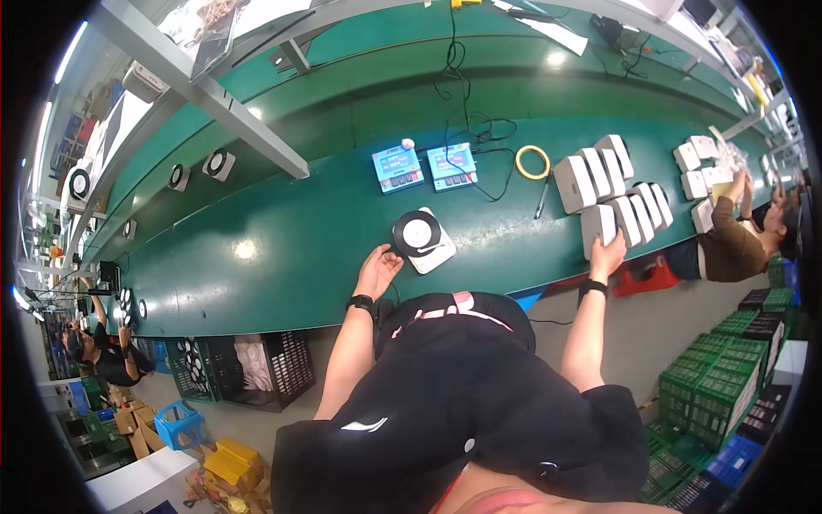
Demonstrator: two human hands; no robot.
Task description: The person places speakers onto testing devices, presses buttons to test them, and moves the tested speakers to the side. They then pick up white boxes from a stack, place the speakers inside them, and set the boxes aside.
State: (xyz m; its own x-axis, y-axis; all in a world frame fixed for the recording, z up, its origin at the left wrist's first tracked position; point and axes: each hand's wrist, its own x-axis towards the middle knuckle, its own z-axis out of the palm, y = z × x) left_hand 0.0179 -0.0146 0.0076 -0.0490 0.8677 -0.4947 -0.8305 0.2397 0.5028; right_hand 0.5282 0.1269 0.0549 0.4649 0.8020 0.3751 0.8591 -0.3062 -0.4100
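The right hand (609, 254) holds a white box (595, 226), some fingers hidden. The left hand (378, 272) is loosely open by the player (420, 237); I can't tell if they touch.

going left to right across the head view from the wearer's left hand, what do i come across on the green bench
Left hand, white device with a black disc, yellow ring, right hand holding a white unit, small white boxes, co-worker's hand.
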